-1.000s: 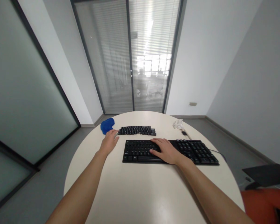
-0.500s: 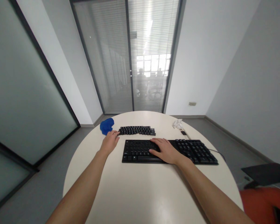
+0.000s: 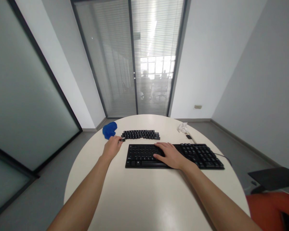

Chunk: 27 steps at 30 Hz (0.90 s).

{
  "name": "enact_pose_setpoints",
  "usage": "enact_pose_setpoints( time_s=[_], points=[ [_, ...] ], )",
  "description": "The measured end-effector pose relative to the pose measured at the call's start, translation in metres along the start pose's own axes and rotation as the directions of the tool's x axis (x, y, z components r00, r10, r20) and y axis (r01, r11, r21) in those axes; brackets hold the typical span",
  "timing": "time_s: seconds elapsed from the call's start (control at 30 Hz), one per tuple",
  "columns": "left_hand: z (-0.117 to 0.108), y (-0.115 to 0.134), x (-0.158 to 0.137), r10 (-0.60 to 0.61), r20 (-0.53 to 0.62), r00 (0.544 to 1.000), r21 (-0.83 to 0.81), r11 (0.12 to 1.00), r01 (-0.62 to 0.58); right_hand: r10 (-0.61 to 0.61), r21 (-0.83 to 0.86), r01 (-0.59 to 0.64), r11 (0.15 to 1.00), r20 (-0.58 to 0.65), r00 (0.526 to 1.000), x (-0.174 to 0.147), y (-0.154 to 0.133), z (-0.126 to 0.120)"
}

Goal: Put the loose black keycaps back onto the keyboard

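Observation:
A black keyboard [image 3: 144, 157] lies across the round table; the left part shows small posts where caps are off, while the right part still carries its keys. My right hand [image 3: 170, 155] rests flat on its middle with fingers spread and thumb apart. Beyond it, loose black keycaps [image 3: 141, 134] stand in close rows. At the left end of those rows my left hand [image 3: 112, 147] pinches a single black keycap [image 3: 123, 140] between thumb and fingertips. Just behind that hand is a crumpled blue cloth [image 3: 109, 130].
Crumpled white tissue [image 3: 182, 127] and a small black-ended brush-like item [image 3: 188, 136] lie at the table's back right. A cable [image 3: 223, 156] runs off the right edge. An orange chair [image 3: 271, 208] stands at right, by the round white table [image 3: 135, 199].
My left hand has drawn one keycap slightly towards me, away from the left end of the rows. My right hand stays in place on the keyboard.

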<state>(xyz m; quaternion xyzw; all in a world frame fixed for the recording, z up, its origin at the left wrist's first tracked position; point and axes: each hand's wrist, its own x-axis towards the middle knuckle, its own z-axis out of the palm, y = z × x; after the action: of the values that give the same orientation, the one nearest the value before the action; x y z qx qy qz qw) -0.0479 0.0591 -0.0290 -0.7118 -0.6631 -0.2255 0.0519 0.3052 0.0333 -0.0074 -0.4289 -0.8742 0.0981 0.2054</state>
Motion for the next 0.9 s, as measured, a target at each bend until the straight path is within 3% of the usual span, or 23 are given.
enact_pose_setpoints(
  time_s=[0.27,0.5,0.57,0.73,0.9],
  points=[
    [-0.014,0.0,-0.002,-0.133,0.093,0.987,-0.049,0.989,0.138,-0.019,0.007,0.019,1.0,-0.012,1.0,0.0,0.001,0.0],
    [-0.03,0.006,-0.005,-0.119,0.233,0.965,-0.155,0.975,0.157,0.0,-0.002,0.0,1.0,0.009,1.0,0.0,0.0,0.0],
    [-0.033,0.011,-0.005,-0.077,0.27,0.96,-0.205,0.969,0.136,0.006,-0.004,-0.006,1.0,0.011,1.0,0.001,0.0,-0.001],
    [-0.041,0.025,-0.004,0.162,0.331,0.93,-0.41,0.912,-0.013,0.002,-0.005,-0.002,1.0,0.01,1.0,0.001,0.0,0.0],
    [-0.051,0.035,-0.007,0.278,0.435,0.857,-0.543,0.84,0.002,-0.002,0.006,0.002,1.0,0.002,1.0,0.0,0.001,0.001]
  ],
)
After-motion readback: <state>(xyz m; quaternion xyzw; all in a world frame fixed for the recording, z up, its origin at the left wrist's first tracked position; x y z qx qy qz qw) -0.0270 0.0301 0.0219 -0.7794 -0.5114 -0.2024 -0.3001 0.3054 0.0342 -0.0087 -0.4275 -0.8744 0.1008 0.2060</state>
